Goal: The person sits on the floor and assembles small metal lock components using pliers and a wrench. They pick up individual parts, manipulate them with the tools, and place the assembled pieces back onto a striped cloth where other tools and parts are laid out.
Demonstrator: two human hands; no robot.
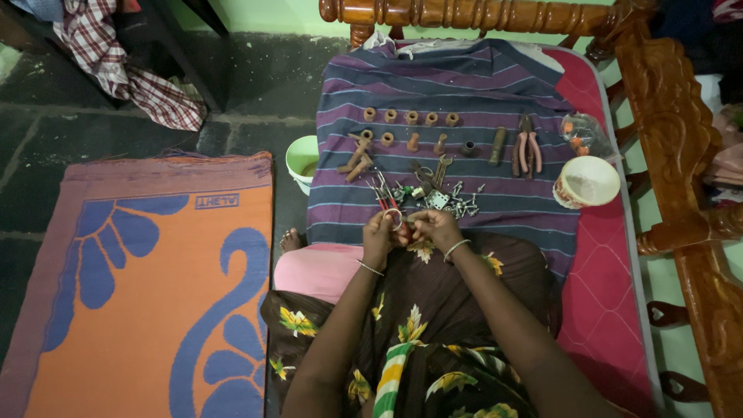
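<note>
Across the near edge of a purple striped cloth (pixel 464 85), spread over a red mattress (pixel 604 286) on a carved wooden bed frame (pixel 673 131), the person sits with both hands raised over the lap. Beside the bed an orange and blue floor mat (pixel 139 286) covers the dark stone floor, with a pale green bucket (pixel 300 159) between mat and cloth. Rows of short brown pipe fittings (pixel 410 118) run along the middle of the cloth, red-handled pliers (pixel 526 151) and a round cream tin (pixel 586 183) lie toward its right edge, and a scatter of small metal screws and clips (pixel 449 201) sits just beyond the hands. The left hand (pixel 379 236) and right hand (pixel 433 227) meet fingertip to fingertip, both closed on a small metal ring (pixel 397 219) held between them, its flat face turned roughly upward. Neither hand is clearly nearer; the ring lies at the meeting point, just short of the cloth's near edge, above the flowered brown skirt (pixel 433 340).
</note>
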